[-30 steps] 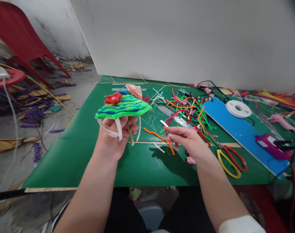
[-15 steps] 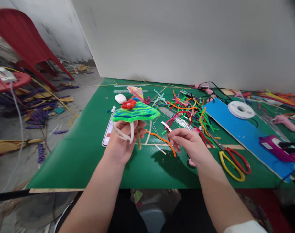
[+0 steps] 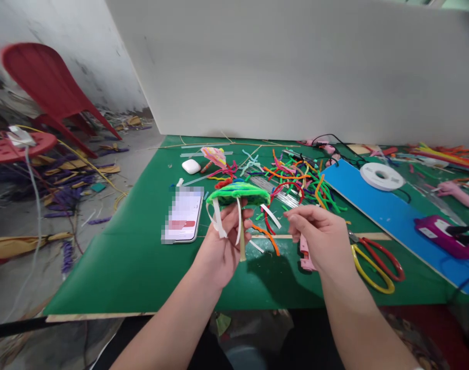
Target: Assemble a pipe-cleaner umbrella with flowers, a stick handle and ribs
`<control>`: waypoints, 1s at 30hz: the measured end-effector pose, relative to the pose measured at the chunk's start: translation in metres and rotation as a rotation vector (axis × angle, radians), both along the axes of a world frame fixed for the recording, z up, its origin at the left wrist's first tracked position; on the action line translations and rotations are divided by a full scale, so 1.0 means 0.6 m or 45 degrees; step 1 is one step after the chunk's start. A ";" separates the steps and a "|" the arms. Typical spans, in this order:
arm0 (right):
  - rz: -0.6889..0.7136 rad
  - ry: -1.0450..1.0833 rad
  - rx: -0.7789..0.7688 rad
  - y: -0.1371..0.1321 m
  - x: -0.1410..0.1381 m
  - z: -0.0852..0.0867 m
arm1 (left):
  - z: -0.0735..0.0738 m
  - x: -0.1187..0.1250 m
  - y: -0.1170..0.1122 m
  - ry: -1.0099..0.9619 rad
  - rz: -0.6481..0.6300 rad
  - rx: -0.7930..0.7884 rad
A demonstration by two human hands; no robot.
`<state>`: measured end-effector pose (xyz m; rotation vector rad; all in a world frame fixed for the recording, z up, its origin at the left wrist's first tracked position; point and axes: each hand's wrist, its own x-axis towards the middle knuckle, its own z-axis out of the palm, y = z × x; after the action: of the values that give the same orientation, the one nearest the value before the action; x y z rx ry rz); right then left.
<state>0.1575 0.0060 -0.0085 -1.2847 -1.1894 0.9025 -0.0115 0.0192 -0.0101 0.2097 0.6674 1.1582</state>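
Note:
My left hand is closed around the thin stick of a small umbrella made of fuzzy pipe cleaners. Its green and blue canopy has a red pipe-cleaner flower at the left. White strips hang below the canopy's edge. Another white strip slants by its right side; I cannot tell whether it is attached. My right hand is closed in a pinch just right of that strip, apart from it. Whatever its fingertips hold, if anything, does not show. Under that hand sits a pink glue gun, partly hidden.
Red-and-yellow-handled scissors lie at the right. Behind are tangled pipe cleaners, a blue board, a white spool and a magenta device. A phone, a white case and a second small umbrella are left.
My left hand has brought the umbrella right and down, tilting its canopy flatter, and the phone is uncovered. My right hand has moved slightly right; the white strip once at its fingertips is apart from them.

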 end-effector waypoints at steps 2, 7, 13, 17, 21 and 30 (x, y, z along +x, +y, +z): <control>-0.021 -0.040 0.045 -0.004 0.001 0.006 | 0.000 0.003 -0.002 -0.005 0.001 -0.017; -0.050 -0.110 0.093 -0.019 -0.001 0.023 | 0.000 0.012 -0.010 -0.011 0.008 -0.102; -0.164 -0.142 0.192 -0.029 -0.012 0.027 | 0.004 0.027 -0.023 -0.002 0.003 -0.134; -0.242 -0.258 0.269 -0.030 -0.017 0.027 | 0.005 0.034 -0.032 0.000 -0.023 -0.128; -0.218 -0.375 0.323 -0.036 -0.018 0.031 | 0.003 0.039 -0.038 0.014 -0.038 -0.072; -0.301 -0.517 0.463 -0.041 -0.025 0.026 | -0.001 0.048 -0.044 -0.015 -0.069 0.044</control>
<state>0.1425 -0.0186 0.0068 -1.3037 -1.4008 0.2392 0.0171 -0.0070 -0.0106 0.2487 0.6284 1.1183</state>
